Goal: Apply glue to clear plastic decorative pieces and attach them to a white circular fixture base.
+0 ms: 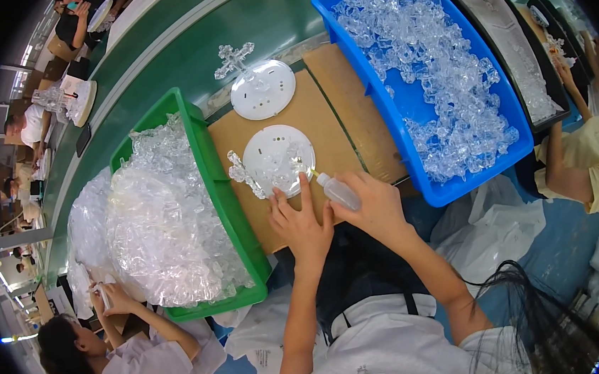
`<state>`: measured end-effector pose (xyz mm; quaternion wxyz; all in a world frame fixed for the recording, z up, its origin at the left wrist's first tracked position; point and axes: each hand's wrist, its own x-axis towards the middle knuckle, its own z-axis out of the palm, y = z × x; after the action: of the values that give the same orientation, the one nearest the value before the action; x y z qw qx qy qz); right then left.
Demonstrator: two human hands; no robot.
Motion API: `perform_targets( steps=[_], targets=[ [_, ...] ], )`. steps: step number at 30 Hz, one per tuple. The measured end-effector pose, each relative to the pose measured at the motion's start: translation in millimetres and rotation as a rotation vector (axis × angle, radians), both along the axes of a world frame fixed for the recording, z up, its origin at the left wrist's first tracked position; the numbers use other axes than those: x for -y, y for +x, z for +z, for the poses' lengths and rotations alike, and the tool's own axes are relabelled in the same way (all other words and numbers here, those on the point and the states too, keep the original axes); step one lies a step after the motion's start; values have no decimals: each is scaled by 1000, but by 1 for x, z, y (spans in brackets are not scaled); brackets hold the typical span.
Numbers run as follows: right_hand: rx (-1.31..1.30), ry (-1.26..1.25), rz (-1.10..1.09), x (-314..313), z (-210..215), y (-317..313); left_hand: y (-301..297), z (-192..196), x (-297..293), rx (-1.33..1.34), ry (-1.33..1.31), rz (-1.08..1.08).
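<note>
A white round plate [278, 150] with small holes lies on the cardboard in front of me, with clear plastic pieces [244, 175] on it and over its left edge. My left hand [301, 224] is open, its fingers stretched and spread at the plate's near edge. My right hand [376, 205] is closed round a small translucent squeeze bottle [340, 192]. The bottle's thin tip points at the plate's right side, close to my left index finger. Farther off lies a second white plate [267, 104], with a clear cross-like ornament [234, 60] at its upper left.
A green bin [215, 187] of bagged clear pieces stands to the left. On the right is a blue bin [414, 150] of loose clear pieces, with a black tray [542, 66] beyond it. Cardboard [329, 117] covers the bench between the bins. People work on both sides.
</note>
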<state>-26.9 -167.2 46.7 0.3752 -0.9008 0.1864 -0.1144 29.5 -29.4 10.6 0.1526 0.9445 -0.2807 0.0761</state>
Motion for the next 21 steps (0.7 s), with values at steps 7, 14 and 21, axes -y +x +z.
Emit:
perform_targets(
  steps=[7, 14, 21],
  targets=[
    [72, 33, -61, 26, 0, 5, -14, 11, 29, -187, -249, -135],
    [135, 120, -100, 24, -4, 0, -16, 15, 41, -260, -337, -197],
    [88, 150, -103, 30, 1, 5, -14, 12, 39, -230, -302, -188]
  ],
)
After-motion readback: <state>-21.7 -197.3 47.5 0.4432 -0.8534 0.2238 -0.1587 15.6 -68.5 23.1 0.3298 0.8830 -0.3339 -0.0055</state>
